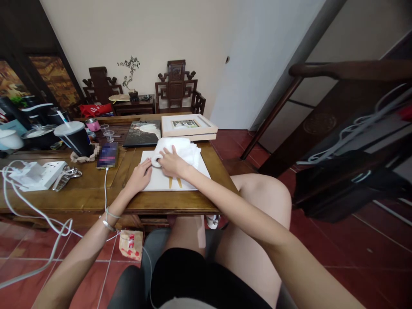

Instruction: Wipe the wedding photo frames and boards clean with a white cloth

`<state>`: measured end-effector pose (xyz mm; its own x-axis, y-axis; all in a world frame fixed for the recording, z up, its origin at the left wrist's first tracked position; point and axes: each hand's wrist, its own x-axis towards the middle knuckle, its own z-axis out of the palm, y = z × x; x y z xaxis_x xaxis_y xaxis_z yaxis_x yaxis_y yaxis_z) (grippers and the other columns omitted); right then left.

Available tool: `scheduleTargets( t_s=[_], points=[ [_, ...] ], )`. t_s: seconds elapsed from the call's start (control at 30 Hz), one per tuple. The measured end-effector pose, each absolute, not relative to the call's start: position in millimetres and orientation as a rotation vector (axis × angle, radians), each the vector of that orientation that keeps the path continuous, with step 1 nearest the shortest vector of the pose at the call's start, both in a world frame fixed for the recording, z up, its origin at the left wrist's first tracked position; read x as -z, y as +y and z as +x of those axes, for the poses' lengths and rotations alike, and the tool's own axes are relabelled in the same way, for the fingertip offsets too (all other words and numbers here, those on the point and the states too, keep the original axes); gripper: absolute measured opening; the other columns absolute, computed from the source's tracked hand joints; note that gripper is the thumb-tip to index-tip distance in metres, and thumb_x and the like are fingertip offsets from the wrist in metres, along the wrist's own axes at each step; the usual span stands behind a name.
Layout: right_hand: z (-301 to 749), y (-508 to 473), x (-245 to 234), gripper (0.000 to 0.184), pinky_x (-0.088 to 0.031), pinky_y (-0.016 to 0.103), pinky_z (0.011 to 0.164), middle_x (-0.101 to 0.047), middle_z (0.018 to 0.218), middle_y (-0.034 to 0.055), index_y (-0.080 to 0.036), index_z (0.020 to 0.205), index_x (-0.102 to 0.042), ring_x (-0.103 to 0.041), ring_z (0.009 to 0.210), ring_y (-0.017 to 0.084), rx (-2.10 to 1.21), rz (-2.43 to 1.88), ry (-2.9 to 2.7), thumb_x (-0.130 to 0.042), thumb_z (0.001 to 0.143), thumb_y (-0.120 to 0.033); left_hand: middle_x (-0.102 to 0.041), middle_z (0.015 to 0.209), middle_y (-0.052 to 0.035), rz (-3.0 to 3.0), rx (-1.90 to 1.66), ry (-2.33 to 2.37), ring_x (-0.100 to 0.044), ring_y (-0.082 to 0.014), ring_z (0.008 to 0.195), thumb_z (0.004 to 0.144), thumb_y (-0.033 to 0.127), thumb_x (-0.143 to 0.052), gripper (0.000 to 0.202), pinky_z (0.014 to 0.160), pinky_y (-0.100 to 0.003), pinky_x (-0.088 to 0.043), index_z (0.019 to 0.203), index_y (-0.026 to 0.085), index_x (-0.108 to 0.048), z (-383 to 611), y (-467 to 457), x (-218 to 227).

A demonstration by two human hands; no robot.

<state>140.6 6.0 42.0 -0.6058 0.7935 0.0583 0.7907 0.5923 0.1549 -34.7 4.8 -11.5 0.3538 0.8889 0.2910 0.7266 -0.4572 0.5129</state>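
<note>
White cloth [185, 148] lies bunched on a flat white board [152, 183], covering its upper middle, with the right hand [172, 164] laid over the near left part of the bundle. That hand's fingers are spread, their tips at the rolled left end of the fabric; whether they pinch a fold or only press on it, I cannot tell. The left hand [140, 175] rests on the board's left edge, its fingers loosely extended, not closed around anything, and their tips just beside the cloth. Below the right hand, two gold-brown strips [170, 183] show on the board's surface.

The board sits near the front edge of a brown wooden table [180, 202]. Just behind the cloth are a dark-covered book [141, 134] and, to its right, a pale picture frame [189, 125] lying flat on another pale piece. Left of the board lies a smartphone [107, 155] with a white charging cable [105, 184] plugged into its near end. Farther left stands a black lidded cup [75, 137] with a straw — close to a white power strip [53, 174].

Beyond the table, a bonsai [130, 71] stands on a low dark stand between two carved wooden chairs [176, 83]. Below the table, a printed paper bag [131, 245] is beside the seat, over the red tiled floor [109, 279].
</note>
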Motion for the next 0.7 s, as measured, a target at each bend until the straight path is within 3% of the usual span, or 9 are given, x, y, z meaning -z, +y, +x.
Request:
scheduleTargets(
  t_s=[0.07,0.2,0.37,0.5,0.7],
  points=[
    [142,2,-33,0.042,-0.016,0.065,0.11,-0.046,0.142,0.0248,-0.005,0.121,-0.062,-0.031,0.138,0.041,-0.295,1.324,2.827,-0.044,0.084,-0.011,-0.049,0.145,-0.0094,2.32,-0.775,1.442,-0.037,-0.0236,0.14,0.091,0.024,-0.035,0.048,0.118,-0.047,-0.025,0.133,0.016,-0.056,-35,5,12],
    [161,-38,-31,0.035,-0.022,0.063,0.109,-0.05,0.14,0.0215,-0.009,0.109,-0.067,-0.034,0.138,0.037,-0.19,1.081,2.984,-0.048,0.08,-0.012,-0.048,0.146,-0.0102,2.338,-0.764,1.451,-0.038,-0.0236,0.14,0.089,0.02,-0.035,0.048,0.118,-0.048,-0.025,0.133,0.015,-0.056,-34,5,13],
    [177,-91,-51,0.028,-0.026,0.054,0.11,-0.065,0.114,0.0202,-0.01,0.098,-0.068,-0.047,0.128,0.031,-0.053,0.904,3.064,-0.046,0.081,-0.01,-0.048,0.145,-0.0129,2.359,-0.75,1.477,-0.038,-0.0238,0.14,0.089,0.019,-0.034,0.049,0.118,-0.046,-0.025,0.131,0.01,-0.056,-32,3,11],
    [175,-76,-61,0.032,-0.027,0.052,0.108,-0.068,0.111,0.0155,-0.014,0.103,-0.067,-0.056,0.119,0.029,0.067,1.054,3.009,-0.046,0.08,-0.007,-0.05,0.144,-0.011,2.327,-0.78,1.477,-0.04,-0.0236,0.138,0.089,0.019,-0.036,0.047,0.118,-0.044,-0.027,0.129,0.012,-0.059,-31,0,8],
    [145,-15,-68,0.04,-0.031,0.054,0.105,-0.064,0.119,0.0196,-0.01,0.116,-0.063,-0.049,0.126,0.033,0.007,1.492,2.769,-0.041,0.083,-0.007,-0.062,0.131,-0.0077,2.06,-1.055,1.502,-0.054,-0.0234,0.128,0.092,0.029,-0.04,0.043,0.113,-0.038,-0.037,0.127,0.016,-0.061,-34,-2,-2]
  ],
)
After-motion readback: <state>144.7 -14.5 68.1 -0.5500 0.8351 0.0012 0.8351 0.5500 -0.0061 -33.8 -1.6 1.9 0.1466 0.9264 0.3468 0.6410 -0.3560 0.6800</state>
